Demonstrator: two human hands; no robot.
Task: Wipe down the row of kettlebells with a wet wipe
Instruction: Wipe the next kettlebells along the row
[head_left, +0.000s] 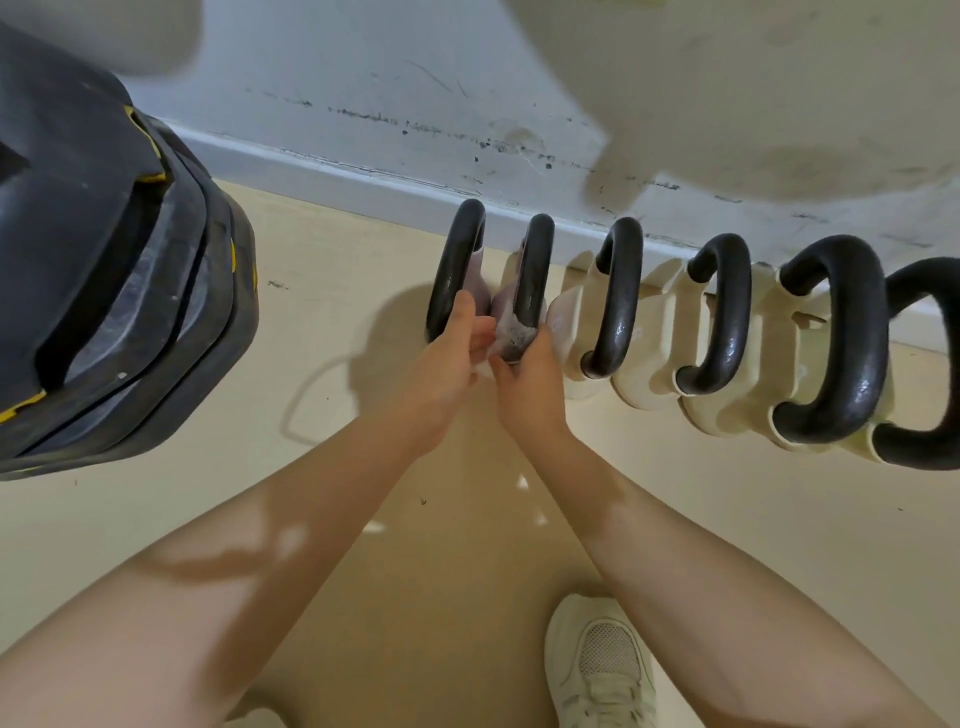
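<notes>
Along the far wall (467, 67) a row of kettlebells (722, 317) stands on the cream floor (156, 519), their dark handles upright, packed side by side with little gap between them. Both hands meet at the second kettlebell from the left (535, 270): the left hand (447, 364) and the right hand (524, 384) each have a narrow grip, pinching a soiled wet wipe (511, 332) against its handle base. Stacked black weight plates (104, 260) crowd the left side. One white shoe (597, 665) stands near, below the right forearm
</notes>
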